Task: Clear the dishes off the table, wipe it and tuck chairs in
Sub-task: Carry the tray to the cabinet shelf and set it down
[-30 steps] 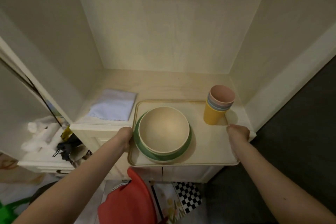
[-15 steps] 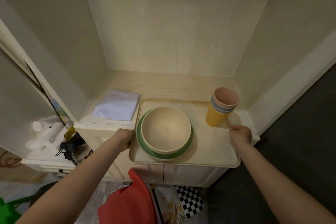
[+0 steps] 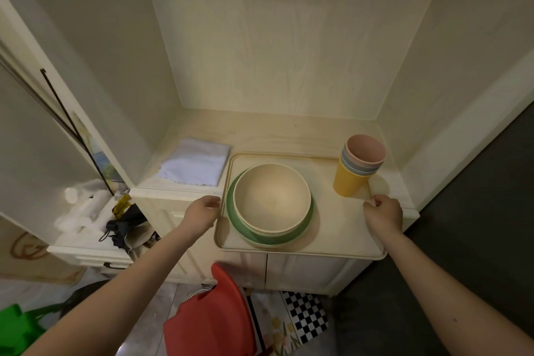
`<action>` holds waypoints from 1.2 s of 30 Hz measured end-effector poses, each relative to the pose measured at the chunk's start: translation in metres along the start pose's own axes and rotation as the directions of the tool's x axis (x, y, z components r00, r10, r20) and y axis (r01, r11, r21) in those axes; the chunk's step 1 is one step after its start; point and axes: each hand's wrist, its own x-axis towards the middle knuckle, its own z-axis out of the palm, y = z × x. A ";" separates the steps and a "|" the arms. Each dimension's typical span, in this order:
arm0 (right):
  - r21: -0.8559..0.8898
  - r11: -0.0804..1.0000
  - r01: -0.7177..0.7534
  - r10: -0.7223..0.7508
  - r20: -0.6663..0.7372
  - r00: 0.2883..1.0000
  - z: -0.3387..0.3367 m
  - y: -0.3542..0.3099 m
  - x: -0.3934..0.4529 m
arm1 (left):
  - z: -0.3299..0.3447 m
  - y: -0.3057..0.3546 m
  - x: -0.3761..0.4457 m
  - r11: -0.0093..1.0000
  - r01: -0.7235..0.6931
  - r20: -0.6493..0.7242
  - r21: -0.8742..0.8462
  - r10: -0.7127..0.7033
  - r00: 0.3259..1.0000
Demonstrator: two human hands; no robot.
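Since half a second ago the tray (image 3: pixel 332 240) has barely shifted on the bench (image 3: pixel 289 133); both hands stay at its side rims, and its near edge overhangs the bench front as before. On the tray, a beige bowl (image 3: pixel 271 196) sits nested in a green one (image 3: pixel 239 225) toward the tray's left half, and a stack of cups (image 3: pixel 358 170), yellow at the bottom and pink on top, stands at the tray's far right corner. The left hand (image 3: pixel 202 212) has its fingers curled at the tray's left rim, gripping it. The right hand (image 3: pixel 383 215) pinches the tray's right rim just in front of the cups. Left of the tray, a folded white cloth (image 3: pixel 196 162) lies on the bench, just beside the tray's far left corner. Below the tray's near edge are cabinet doors (image 3: pixel 289 272), a red stool (image 3: pixel 213 318) and a checkered mat (image 3: pixel 309 315).
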 end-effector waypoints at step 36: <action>0.112 0.992 0.051 -0.055 0.029 0.998 0.004 -0.003 0.008 | -0.006 -0.003 -0.001 0.575 -0.440 0.226 0.690 0.406 0.885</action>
